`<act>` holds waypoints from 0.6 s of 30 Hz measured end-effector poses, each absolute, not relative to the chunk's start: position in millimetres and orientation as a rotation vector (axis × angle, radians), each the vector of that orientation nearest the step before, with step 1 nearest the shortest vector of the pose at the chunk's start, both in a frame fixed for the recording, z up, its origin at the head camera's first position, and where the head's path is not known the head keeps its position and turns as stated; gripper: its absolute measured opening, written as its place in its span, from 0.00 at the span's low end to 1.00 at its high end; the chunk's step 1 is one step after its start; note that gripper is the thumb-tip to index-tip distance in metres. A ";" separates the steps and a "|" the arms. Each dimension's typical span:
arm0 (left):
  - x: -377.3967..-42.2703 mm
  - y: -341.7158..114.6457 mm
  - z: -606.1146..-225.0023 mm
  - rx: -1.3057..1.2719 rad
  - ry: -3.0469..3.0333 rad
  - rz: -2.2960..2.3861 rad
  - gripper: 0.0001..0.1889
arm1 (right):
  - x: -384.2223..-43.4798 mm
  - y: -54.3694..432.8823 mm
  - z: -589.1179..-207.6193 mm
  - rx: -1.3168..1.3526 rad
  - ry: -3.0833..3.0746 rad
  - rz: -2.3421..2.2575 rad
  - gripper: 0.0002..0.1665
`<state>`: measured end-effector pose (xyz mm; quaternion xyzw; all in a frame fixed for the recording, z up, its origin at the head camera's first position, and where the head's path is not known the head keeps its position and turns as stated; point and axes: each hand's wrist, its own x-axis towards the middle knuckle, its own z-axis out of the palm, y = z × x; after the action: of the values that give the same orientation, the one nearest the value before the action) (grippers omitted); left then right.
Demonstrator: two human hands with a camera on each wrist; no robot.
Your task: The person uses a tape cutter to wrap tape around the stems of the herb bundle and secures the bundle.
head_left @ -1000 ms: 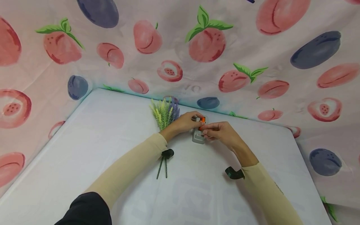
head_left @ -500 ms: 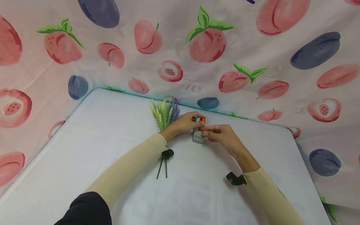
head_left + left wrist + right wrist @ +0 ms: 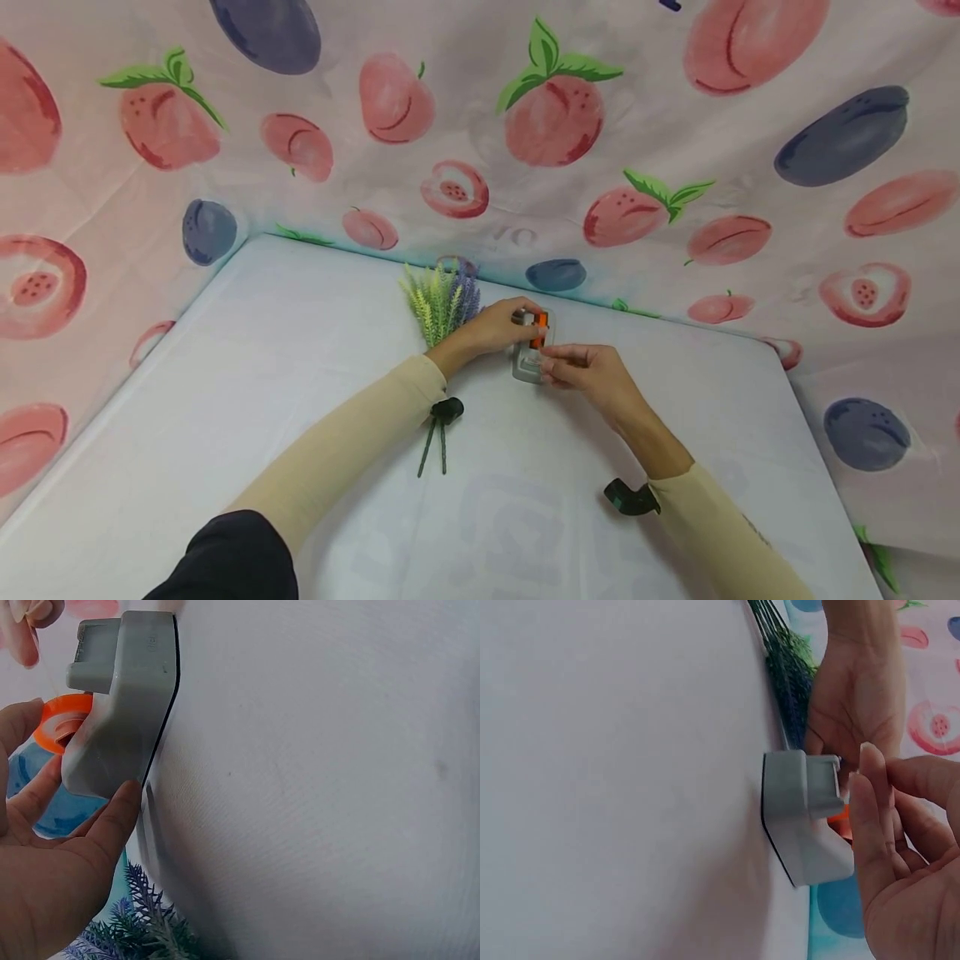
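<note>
A grey tape dispenser (image 3: 528,371) with an orange roll core (image 3: 541,318) stands on the white table toward its back edge. My left hand (image 3: 495,325) holds it from the left; in the left wrist view the thumb is at the orange core (image 3: 46,724) and the fingers lie along the grey body (image 3: 139,697). At the dispenser's front right, my right hand (image 3: 596,379) has thumb and fingertips pinched together. A faint, clear strip of tape (image 3: 46,671) runs from the roll toward those fingertips. The right wrist view shows the pinch beside the dispenser's cutter end (image 3: 823,786).
Artificial lavender stems (image 3: 435,312), yellow-green and purple, lie left of the dispenser, partly under my left forearm. A fruit-printed cloth (image 3: 465,100) rises behind the white table (image 3: 322,308). Black wrist cameras sit under both sleeves.
My right hand has drawn back slightly toward the front, its fingertips sliding down from the orange core toward the dispenser's near end. The left hand and dispenser keep their place.
</note>
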<state>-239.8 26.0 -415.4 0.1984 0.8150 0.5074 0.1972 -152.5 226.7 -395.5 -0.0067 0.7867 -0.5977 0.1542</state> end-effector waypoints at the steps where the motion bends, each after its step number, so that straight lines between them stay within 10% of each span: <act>1: -239.8 25.8 -415.4 0.556 2.283 1.418 0.24 | -150.9 226.2 -395.7 -0.022 2.256 -1.715 0.20; 18: -239.1 25.2 -415.5 0.555 2.280 1.415 0.24 | -134.8 220.7 -396.9 0.023 2.221 -1.774 0.22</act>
<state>-239.1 25.2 -415.5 0.1985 0.8153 0.5061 0.1995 -134.8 220.7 -396.9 0.0079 0.7726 -0.6171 0.1490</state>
